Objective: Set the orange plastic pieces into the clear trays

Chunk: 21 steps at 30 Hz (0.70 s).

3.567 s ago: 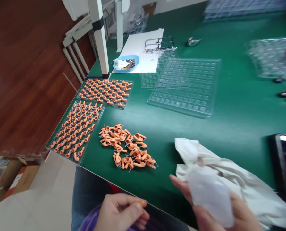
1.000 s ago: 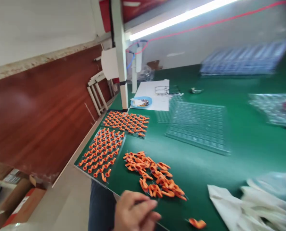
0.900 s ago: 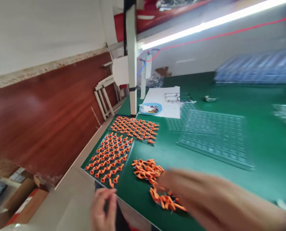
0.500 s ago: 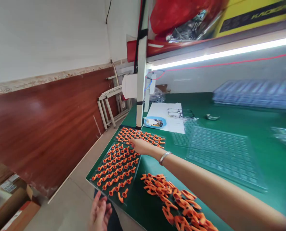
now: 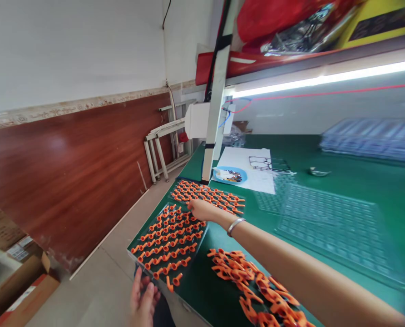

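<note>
A clear tray [image 5: 133, 252] filled with rows of small orange plastic parts lies at the table's near left corner. My right hand [image 5: 202, 210] reaches across to the tray's far edge, fingers curled there, a silver bracelet [image 5: 235, 225] on the wrist. How it grips is hidden. My left hand [image 5: 143, 297] is at the tray's near edge with fingers spread and holds nothing. A second filled tray [image 5: 181, 182] lies just beyond. A loose pile of orange parts [image 5: 253, 286] sits under my right forearm.
An empty clear grid tray [image 5: 338, 227] lies right of my arm on the green table [image 5: 359, 177]. Behind are a blue dish [image 5: 230, 175], white paper [image 5: 253, 159], a white post [image 5: 213, 136] and stacked clear trays [image 5: 372, 141]. Cardboard boxes [image 5: 18, 290] stand on the floor at left.
My right hand swung from the near edge out over the pile to the near tray's far edge. My left hand dropped to the tray's near edge and opened. The view tilted up.
</note>
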Available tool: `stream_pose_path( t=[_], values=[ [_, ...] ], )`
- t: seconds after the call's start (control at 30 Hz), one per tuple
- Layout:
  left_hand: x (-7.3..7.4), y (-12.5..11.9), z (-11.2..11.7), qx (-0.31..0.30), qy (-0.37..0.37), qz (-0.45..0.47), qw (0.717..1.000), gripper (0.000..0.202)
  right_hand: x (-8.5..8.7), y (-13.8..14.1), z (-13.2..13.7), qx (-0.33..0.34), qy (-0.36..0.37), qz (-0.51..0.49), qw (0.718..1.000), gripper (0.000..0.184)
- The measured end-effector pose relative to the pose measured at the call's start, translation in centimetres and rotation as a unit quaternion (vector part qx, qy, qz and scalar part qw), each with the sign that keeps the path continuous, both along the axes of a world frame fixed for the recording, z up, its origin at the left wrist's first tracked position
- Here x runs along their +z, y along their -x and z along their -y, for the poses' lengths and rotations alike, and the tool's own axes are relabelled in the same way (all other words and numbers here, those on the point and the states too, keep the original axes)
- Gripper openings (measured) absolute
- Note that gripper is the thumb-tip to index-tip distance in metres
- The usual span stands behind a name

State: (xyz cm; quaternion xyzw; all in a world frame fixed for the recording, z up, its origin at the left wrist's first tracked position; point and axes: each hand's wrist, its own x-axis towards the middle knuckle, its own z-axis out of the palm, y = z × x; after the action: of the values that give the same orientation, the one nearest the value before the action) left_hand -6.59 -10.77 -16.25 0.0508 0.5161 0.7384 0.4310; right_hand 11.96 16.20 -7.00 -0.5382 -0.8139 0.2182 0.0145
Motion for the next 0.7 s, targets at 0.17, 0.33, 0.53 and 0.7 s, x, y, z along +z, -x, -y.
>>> stream_pose_path(
  t=[0.17,0.33,0.53,0.7],
  values=[
    [-0.4,2.0,0.5,-0.001,0.024,-0.015,1.0,0.045,-0.2,0.6,0.8,0.006,0.056,-0.025,0.998,0.03],
    [0.9,3.1,0.6,-0.016,0.018,-0.045,0.999,0.049,-0.1,1.0,1.8,-0.012,0.081,-0.071,0.994,0.03],
    [6.3,4.0,-0.4,-0.045,0.033,-0.1,0.993,0.051,1.0,0.2,2.4,-0.06,0.092,-0.131,0.985,0.03],
    [10.6,5.5,-4.8,-0.161,0.078,-0.256,0.95,0.052,2.4,-3.0,1.5,-0.13,0.088,-0.174,0.972,0.03]
  ],
)
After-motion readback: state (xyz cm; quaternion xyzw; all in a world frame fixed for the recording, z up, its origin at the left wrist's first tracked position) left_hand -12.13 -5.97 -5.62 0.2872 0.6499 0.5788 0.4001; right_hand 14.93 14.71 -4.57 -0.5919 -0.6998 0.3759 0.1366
